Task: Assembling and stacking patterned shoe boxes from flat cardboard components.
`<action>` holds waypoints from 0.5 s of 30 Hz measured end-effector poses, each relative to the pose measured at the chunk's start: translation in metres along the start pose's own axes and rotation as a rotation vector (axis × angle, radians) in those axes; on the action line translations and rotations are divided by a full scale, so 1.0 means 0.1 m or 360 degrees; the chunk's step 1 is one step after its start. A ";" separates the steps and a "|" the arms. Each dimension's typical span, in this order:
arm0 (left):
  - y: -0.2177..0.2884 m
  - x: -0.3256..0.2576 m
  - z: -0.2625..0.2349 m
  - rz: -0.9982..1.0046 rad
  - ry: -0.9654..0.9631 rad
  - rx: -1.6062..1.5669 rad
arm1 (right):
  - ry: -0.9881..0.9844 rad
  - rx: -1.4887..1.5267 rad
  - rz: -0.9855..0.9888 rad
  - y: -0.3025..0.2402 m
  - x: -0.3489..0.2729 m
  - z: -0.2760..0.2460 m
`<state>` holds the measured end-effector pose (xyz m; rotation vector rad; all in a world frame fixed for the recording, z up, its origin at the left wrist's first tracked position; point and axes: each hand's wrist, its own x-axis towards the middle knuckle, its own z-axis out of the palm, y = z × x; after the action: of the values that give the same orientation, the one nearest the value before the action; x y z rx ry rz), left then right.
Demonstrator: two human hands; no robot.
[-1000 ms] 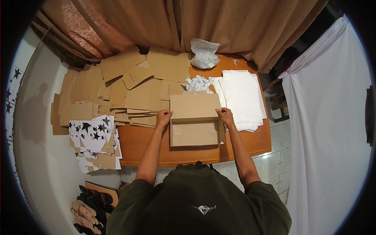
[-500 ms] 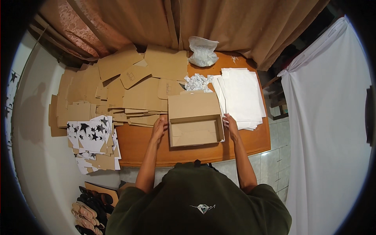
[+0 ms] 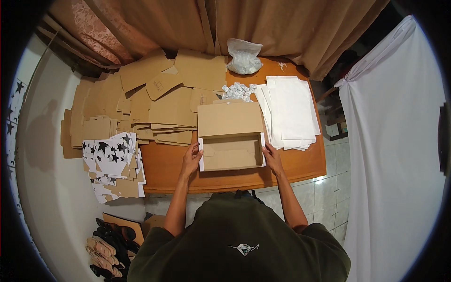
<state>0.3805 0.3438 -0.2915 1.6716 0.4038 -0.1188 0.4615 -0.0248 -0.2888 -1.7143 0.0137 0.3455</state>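
An open cardboard box [image 3: 232, 160] lies before me near the table's front edge, brown inside, its hinged lid [image 3: 230, 120] tipped back away from me. White strips show along its left and right side walls. My left hand [image 3: 191, 159] is at the left wall, fingers bent against it. At the right wall my right hand [image 3: 271, 158] grips in the same way, thumb toward the near corner. Nothing lies inside the box. The undersides of my fingers are partly hidden by the walls.
Flat cardboard pieces [image 3: 171, 110] are heaped at the left. Star-printed sheets [image 3: 110, 155] overhang the table's left edge. White paper sheets [image 3: 293, 113] are stacked at the right. Behind the lid lie small white packets [image 3: 238, 91] and a plastic bag [image 3: 244, 58]. Shoes [image 3: 103, 254] are at lower left.
My hands have closed in on the box's sides. The box has shifted slightly left, and white strips now show along both its side walls.
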 end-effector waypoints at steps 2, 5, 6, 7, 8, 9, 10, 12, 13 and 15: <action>-0.11 0.05 0.05 0.0140 0.0044 0.0113 | 0.0013 -0.0068 -0.0088 0.04 0.01 0.02; -0.26 0.08 0.11 0.0247 0.0170 0.0242 | 0.0056 -0.0246 -0.0054 0.09 0.03 0.06; -0.30 0.10 0.12 0.0262 0.0204 0.0283 | 0.0074 -0.0294 -0.0039 0.11 0.04 0.07; -0.28 0.11 0.14 0.0276 0.0236 0.0323 | 0.0094 -0.0343 -0.0022 0.09 0.04 0.08; -0.26 0.10 0.15 0.0273 0.0234 0.0321 | 0.0094 -0.0345 -0.0019 0.07 0.04 0.09; -0.24 0.10 0.15 0.0226 0.0242 0.0400 | 0.0103 -0.0393 -0.0022 0.06 0.03 0.10; -0.24 0.10 0.15 0.0178 0.0251 0.0480 | 0.0111 -0.0440 -0.0026 0.04 0.02 0.11; -0.22 0.11 0.16 0.0240 0.0266 0.0475 | 0.0167 -0.0598 -0.0073 0.00 0.02 0.15; -0.21 0.12 0.16 0.0309 0.0279 0.0472 | 0.0229 -0.0754 -0.0125 0.03 0.02 0.15; -0.18 0.13 0.18 0.0284 0.0265 0.0470 | 0.0286 -0.0777 -0.0217 0.08 0.01 0.14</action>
<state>0.3891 0.3306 -0.3149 2.0090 0.3727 0.0988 0.4579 -0.0123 -0.2992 -2.2129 -0.0608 0.0933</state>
